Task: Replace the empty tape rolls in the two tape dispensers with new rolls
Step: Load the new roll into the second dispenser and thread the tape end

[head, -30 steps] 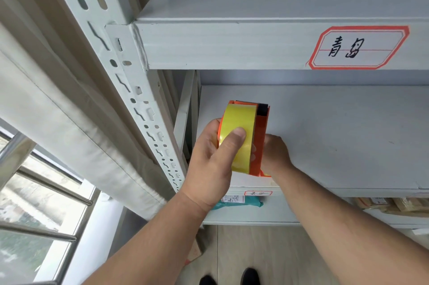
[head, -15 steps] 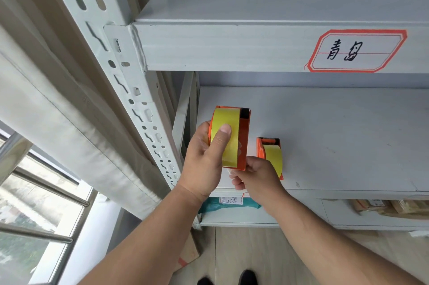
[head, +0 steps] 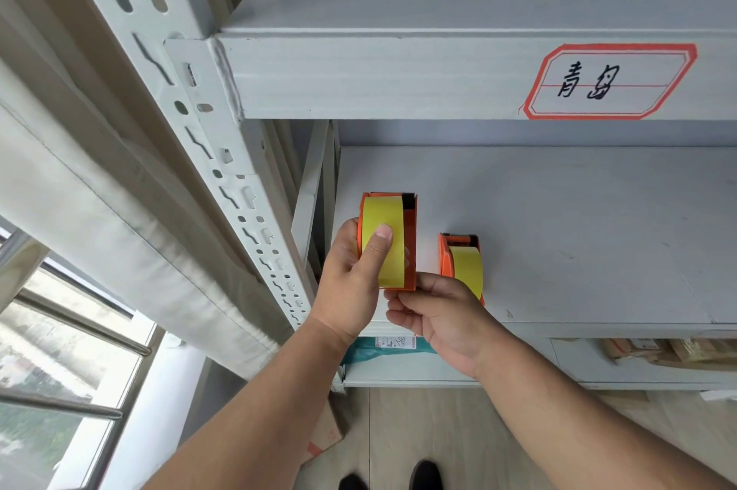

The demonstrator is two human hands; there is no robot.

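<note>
My left hand [head: 353, 282] grips an orange tape dispenser [head: 408, 246] loaded with a yellow roll, its thumb pressed on the tape's face, just above the front left of the grey shelf [head: 578, 234]. A second orange dispenser [head: 460, 264] with a yellow roll stands on the shelf just to the right. My right hand [head: 442, 320] sits under the held dispenser's near end, fingers curled at its bottom edge; the grip itself is partly hidden.
A white slotted upright [head: 207, 138] of the rack stands at the left. The upper shelf's edge carries a red-bordered label [head: 606, 82]. Below lie a teal parcel [head: 383, 348] and brown packages [head: 670, 350]. A window with rails is at far left.
The held dispenser moved left, uncovering the second dispenser on the shelf. My right hand came away from behind it to its near bottom edge.
</note>
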